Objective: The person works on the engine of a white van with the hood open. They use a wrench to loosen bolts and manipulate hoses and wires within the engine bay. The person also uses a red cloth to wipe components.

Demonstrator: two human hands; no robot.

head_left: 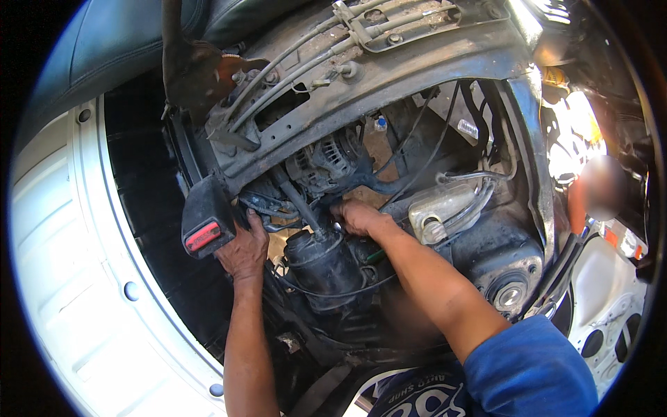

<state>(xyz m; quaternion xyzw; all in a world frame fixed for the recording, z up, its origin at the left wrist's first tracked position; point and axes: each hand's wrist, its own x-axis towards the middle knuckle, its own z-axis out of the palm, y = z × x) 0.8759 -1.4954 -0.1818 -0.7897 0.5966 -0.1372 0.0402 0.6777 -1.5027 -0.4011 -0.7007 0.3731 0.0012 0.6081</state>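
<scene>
The left hand (243,250) is positioned beside a seat-belt buckle (201,219). A black canister (321,264) is located between the hands, which are held apart. The right hand (360,217) is extended near the alternator (325,161). Neither grip can be determined.

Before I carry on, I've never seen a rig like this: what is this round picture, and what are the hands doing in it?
There's no machine arm here, only a person's two bare hands. The single round picture comes from a wide fisheye camera on their head, looking down, so straight edges bend near the rim. Instead of a tabletop, you see an open engine bay. The left hand is beside a black buckle with a red button. The right hand reaches in below a slotted metal unit. A black cylindrical housing sits between the forearms, with a cloudy plastic reservoir to the right. The fingertips are hidden, so I can't tell what's held.
</scene>
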